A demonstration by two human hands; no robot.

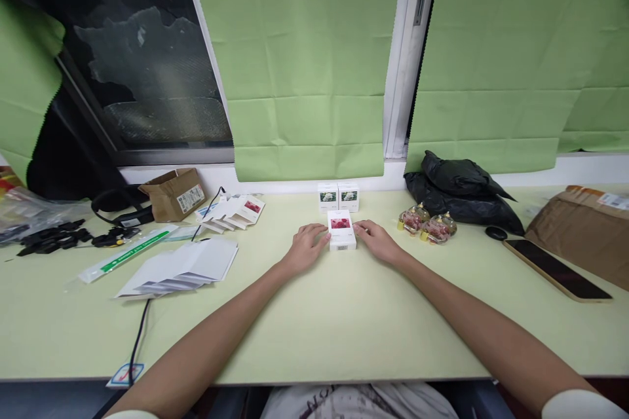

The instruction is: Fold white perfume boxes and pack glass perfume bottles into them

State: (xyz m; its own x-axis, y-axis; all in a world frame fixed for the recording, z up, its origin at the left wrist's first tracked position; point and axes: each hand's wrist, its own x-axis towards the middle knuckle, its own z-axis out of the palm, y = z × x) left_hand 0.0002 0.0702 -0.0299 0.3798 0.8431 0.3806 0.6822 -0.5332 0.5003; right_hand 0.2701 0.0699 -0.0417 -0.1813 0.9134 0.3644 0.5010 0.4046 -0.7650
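Observation:
A small white box (341,239) with a red flower picture and a barcode on its near end lies on the table in front of me. My left hand (307,247) is at its left side, the thumb against the edge. From the right, my right hand (377,239) holds the opposite side with its fingertips. Just behind stand two white boxes side by side, a left one (328,206) and a right one (348,206), each with a white flower picture. Neither hand touches those two.
Folded white sheets (189,268), flattened flower-print cartons (236,213), a brown carton (174,196) and a cable (140,334) are on the left. To the right are small ornate bottles (435,228), black plastic bags (457,193), a phone (555,268) and a brown parcel (580,229).

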